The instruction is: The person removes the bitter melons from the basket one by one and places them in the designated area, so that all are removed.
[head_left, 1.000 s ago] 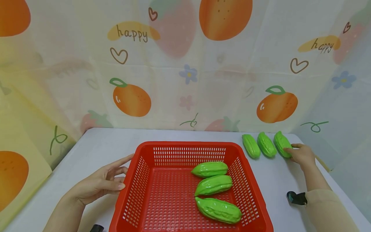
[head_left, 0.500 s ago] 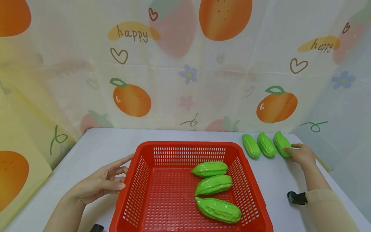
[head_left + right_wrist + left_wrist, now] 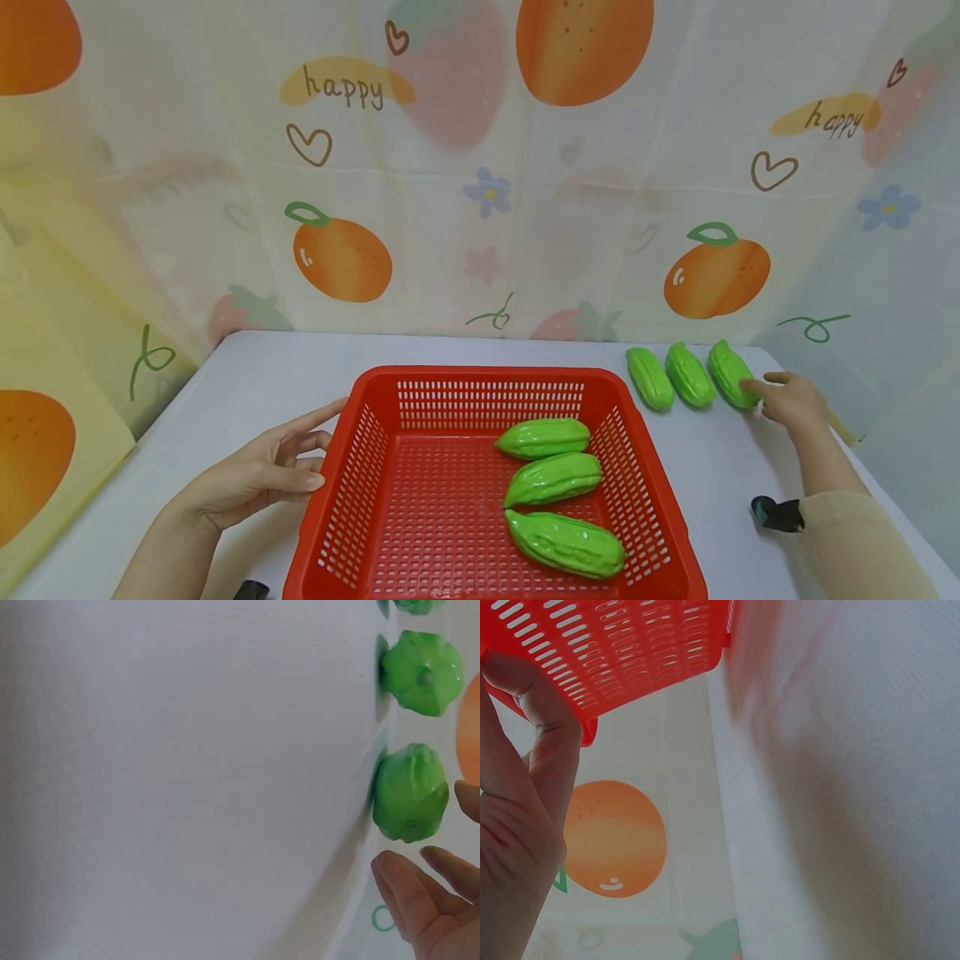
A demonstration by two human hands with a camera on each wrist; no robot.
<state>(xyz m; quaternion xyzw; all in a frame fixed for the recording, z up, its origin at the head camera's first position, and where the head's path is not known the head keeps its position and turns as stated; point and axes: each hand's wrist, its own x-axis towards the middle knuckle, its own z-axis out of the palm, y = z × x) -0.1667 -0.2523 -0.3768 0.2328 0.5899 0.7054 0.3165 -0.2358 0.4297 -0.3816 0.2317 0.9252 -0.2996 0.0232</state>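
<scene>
A red basket [image 3: 450,533] holds a top green fruit [image 3: 543,438], a middle one [image 3: 553,480] and a lower one [image 3: 566,544], all on its right side. My left hand [image 3: 251,471] touches the basket's left rim with spread fingers; the left wrist view shows the hand [image 3: 532,757] against the basket wall [image 3: 622,645]. Three more green fruits [image 3: 650,378] [image 3: 690,375] [image 3: 731,373] lie in a row at the back right. By the rightmost one is my right hand [image 3: 795,402], fingers relaxed. In the right wrist view a gap parts the hand [image 3: 431,900] from that fruit [image 3: 411,793].
The white table [image 3: 292,367] ends at a printed cloth [image 3: 450,250] behind. A black object [image 3: 777,514] is beside the right sleeve [image 3: 862,542], and another dark object [image 3: 251,590] shows at the bottom edge, left of the basket.
My right hand has drawn slightly right, away from the rightmost fruit. The left hand, the basket and the fruits have stayed in place.
</scene>
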